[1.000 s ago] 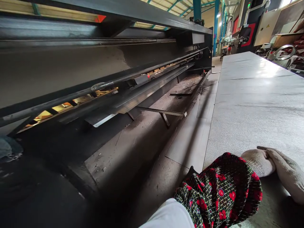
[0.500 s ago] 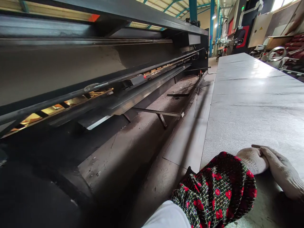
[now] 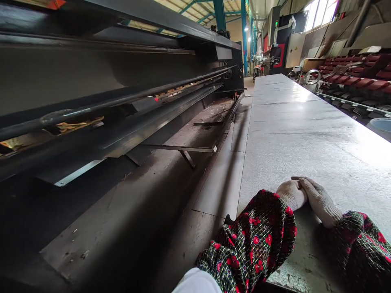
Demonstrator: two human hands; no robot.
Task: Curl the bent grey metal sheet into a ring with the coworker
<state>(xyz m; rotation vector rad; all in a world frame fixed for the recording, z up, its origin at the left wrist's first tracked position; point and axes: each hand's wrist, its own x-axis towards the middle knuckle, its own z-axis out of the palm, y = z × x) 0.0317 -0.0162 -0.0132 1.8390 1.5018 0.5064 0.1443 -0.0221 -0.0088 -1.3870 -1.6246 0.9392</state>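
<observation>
Newly in view, farther into the frame: a floral right sleeve [image 3: 362,248] behind the gloved right hand [image 3: 319,201], more red stacked pieces [image 3: 354,81], and a blue tub [image 3: 380,124] at the right edge.

Left hand in white knit glove [image 3: 291,194] and right hand in white knit glove [image 3: 319,201] touching, resting on long grey steel sheet [image 3: 293,122]; dark red-flowered sleeves [image 3: 253,240] on both arms; long black metal shear machine [image 3: 116,69] to the left.
</observation>
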